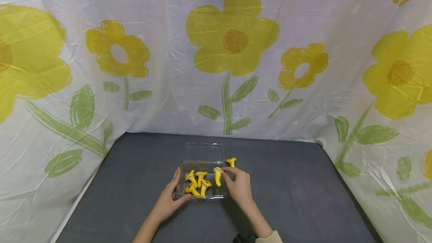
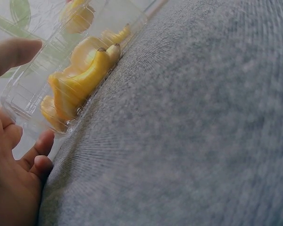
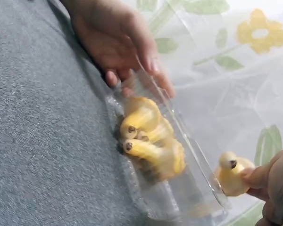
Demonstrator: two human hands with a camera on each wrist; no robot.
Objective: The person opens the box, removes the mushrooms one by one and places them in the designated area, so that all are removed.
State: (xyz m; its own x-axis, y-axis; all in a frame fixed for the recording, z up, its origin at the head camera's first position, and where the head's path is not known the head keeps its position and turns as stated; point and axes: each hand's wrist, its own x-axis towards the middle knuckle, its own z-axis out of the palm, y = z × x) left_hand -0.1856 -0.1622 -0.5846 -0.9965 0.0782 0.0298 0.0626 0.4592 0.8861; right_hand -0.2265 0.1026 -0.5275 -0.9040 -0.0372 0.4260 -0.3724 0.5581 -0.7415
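A clear plastic clamshell box (image 1: 216, 198) lies on the table with its lid (image 1: 204, 153) folded back. Inside, toward the left, sit several yellow chanterelle-like mushrooms (image 1: 201, 177), also seen through the wall as a mushroom (image 2: 82, 82) in the left wrist view. My left hand (image 1: 168, 198) holds the box's front left corner, thumb along the front rim and fingers at the left side. Between thumb and fingertips my right hand (image 1: 240, 186) pinches another yellow mushroom (image 1: 218, 176) over the box's right part; it shows as a mushroom (image 3: 233, 174) near the rim in the right wrist view.
One more yellow mushroom (image 1: 231, 161) is on the table just past the box's right back corner, beyond my right hand. The dark grey table (image 1: 297, 194) reaches back to a white curtain (image 1: 168, 115) printed with flowers, which also closes in both sides.
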